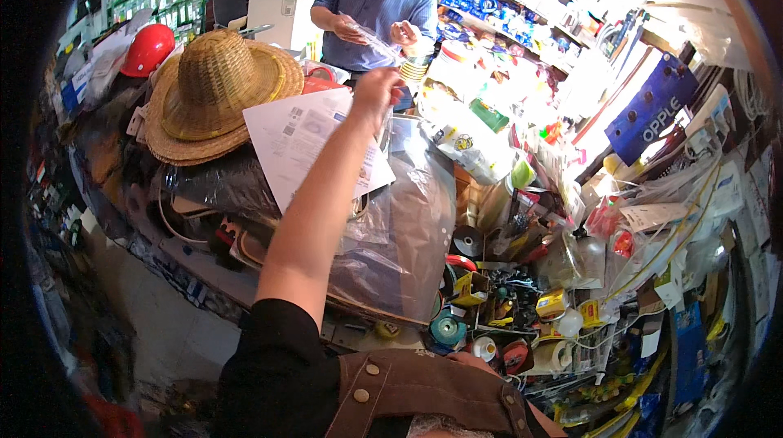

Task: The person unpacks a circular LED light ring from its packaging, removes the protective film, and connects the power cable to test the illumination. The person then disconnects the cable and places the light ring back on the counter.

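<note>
My left hand (378,97) is stretched forward over the counter, its bare forearm coming out of a black sleeve. Its fingers are curled together; whether anything thin is between them I cannot make out. Across the counter stands a person in a blue shirt (377,10), holding a clear plastic packet (371,40) just beyond my fingers. Below my wrist lies a white printed sheet (281,132), partly covered by my forearm. Only skin at the edge of my brown apron (424,377) shows on the right; my right hand is not visible.
A woven straw hat (208,83) and a red hard hat (150,50) sit at the left. Clear plastic sheeting (408,226) covers part of the counter. Tape rolls, small boxes (471,289) and bagged goods crowd the right side. Stocked shelves (497,18) stand behind.
</note>
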